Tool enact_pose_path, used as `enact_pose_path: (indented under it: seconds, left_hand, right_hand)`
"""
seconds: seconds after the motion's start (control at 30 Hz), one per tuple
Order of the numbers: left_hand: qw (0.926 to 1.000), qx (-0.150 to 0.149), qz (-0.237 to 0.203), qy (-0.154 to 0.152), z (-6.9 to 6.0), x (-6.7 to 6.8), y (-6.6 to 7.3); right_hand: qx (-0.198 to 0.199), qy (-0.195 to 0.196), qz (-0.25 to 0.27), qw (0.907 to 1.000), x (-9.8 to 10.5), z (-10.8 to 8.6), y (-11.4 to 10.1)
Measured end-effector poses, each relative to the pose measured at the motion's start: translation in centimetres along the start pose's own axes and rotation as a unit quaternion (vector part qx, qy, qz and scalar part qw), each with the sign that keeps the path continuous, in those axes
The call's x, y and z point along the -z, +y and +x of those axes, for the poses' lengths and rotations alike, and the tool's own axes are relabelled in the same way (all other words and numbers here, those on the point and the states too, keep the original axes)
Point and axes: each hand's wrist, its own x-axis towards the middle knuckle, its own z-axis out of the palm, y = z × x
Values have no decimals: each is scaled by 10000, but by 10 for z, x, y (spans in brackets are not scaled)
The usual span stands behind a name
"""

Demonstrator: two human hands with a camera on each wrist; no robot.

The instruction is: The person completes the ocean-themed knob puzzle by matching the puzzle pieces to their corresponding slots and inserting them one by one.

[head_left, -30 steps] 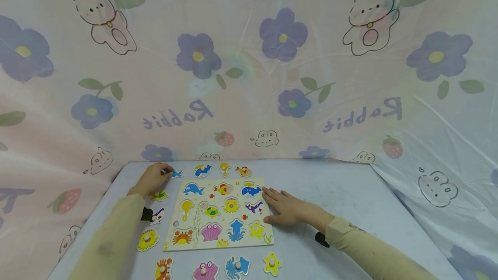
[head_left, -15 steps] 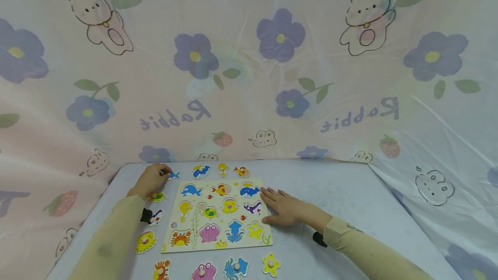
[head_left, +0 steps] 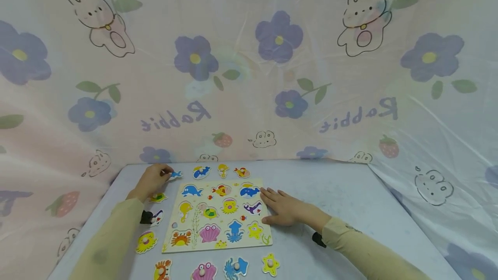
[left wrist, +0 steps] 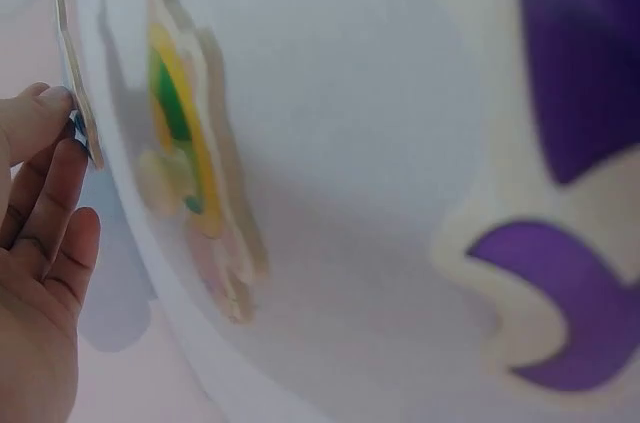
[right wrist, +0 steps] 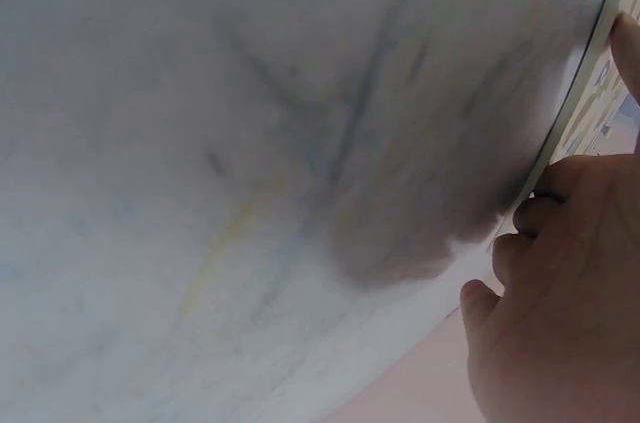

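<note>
At the far left of the table, my left hand (head_left: 154, 180) pinches a blue puzzle piece (head_left: 177, 175) between thumb and fingers. A forked tail shows; the rest of the piece is behind the fingers. From the left wrist view, the piece (left wrist: 76, 73) appears edge-on at the thumb tip. My right hand (head_left: 287, 208) lies flat with spread fingers, its fingertips touching the right edge of the pale wooden puzzle board (head_left: 218, 247). The board bears sea-animal pictures. Close to the left wrist lie a green turtle piece (head_left: 158, 197) and a purple-and-white piece (head_left: 157, 218).
Behind the board lie a whale piece (head_left: 201, 172), a seahorse piece (head_left: 222, 170) and a fish piece (head_left: 242, 172). An octopus piece (head_left: 146, 242) sits left. Crab (head_left: 161, 269), shell (head_left: 204, 271), squid (head_left: 235, 267) and starfish (head_left: 270, 264) pieces lie in front. A printed curtain (head_left: 249, 77) hangs behind.
The left hand keeps its pinch on the blue puzzle piece, which has shifted only slightly. The right hand stays at the board's edge. The head view has moved a little.
</note>
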Motion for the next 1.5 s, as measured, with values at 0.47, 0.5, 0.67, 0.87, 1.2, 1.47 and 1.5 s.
enact_pose_path:
  seconds: [0.47, 0.5, 0.67, 0.87, 1.2, 1.47, 1.5]
  left_hand:
    - [9953, -936, 155, 183, -20, -3, 28]
    - [9950, -973, 146, 150, -22, -3, 31]
    - [9926, -1212, 80, -31, -28, -8, 42]
    - [9919, -1227, 219, -230, -31, -19, 49]
    - [9921, -1066, 412, -510, -30, -28, 56]
    - [9919, -964, 507, -647, -28, -32, 60]
    - [9918, -964, 524, -656, -28, -32, 59]
  right_hand:
    - [-6, -33, 7, 10000, -1, 1, 1]
    - [-10, -36, 19, 10000, 0, 1, 1]
    - [-21, -24, 30, 10000, 0, 2, 2]
    - [-12, -1, 38, 10000, -2, 3, 4]
    - [43, 17, 57, 10000, -4, 4, 5]
    - [9, 16, 55, 10000, -4, 3, 5]
    - [9, 16, 37, 10000, -4, 3, 5]
